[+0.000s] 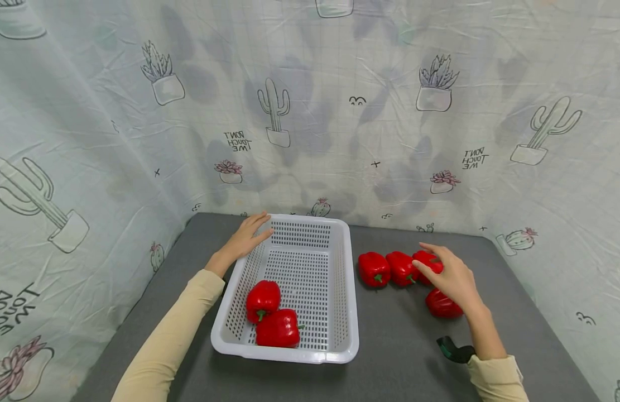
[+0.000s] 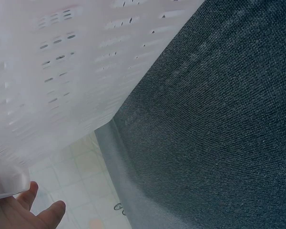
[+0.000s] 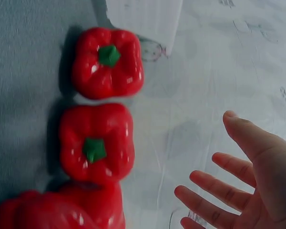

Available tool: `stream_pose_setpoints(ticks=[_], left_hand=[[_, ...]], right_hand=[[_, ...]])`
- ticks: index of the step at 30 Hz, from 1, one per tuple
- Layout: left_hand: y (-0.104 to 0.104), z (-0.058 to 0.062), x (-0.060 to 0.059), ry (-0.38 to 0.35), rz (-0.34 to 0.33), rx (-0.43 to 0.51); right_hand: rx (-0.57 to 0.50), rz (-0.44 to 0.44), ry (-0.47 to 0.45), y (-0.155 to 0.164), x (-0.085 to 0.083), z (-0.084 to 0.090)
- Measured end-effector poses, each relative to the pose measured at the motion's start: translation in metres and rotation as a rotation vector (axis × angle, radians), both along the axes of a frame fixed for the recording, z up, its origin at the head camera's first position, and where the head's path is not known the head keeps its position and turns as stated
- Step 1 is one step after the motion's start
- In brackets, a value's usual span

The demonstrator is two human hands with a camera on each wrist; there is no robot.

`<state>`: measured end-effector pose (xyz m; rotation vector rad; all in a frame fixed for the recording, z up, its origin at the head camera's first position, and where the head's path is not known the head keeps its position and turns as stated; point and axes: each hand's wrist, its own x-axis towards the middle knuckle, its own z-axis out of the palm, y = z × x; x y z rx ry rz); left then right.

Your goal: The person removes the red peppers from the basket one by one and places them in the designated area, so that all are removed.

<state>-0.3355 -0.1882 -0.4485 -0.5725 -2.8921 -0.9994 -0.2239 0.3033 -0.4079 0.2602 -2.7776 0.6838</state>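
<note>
Red peppers point(image 1: 272, 315); "DON'T TOUCH ME" cloth point(image 1: 238, 140)

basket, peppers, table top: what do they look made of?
Basket: looks like moulded white plastic, smooth and slightly glossy, with regular slotted holes and a rolled rim.
Peppers: hard to tell real from plastic; glossy red skin with sharp highlights and very uniform shapes hints at plastic replicas.
Table top: dark grey woven fabric or felt-like mat, matte; the left wrist view shows a fine weave.
</note>
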Motion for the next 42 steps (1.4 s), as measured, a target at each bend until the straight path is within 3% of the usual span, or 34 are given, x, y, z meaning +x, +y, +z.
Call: stream_pose_setpoints(ticks=[9, 22, 30, 42], left_hand=[[0.002, 0.004, 0.001, 0.006, -0.004, -0.009], [0.001, 0.005, 0.000, 0.009, -0.004, -0.023], [0.002, 0.005, 0.001, 0.008, 0.000, -0.022], [0.004, 0.004, 0.003, 0.000, 0.002, -0.019]], right_hand=[[0.013, 0.109, 0.031, -0.032, -0.010, -0.002], [0.033, 0.253, 0.082, -0.081, -0.022, 0.014], [0.073, 0.317, 0.042, -0.112, -0.027, 0.020], [0.104, 0.515, 0.005, -0.151, -0.028, 0.032]])
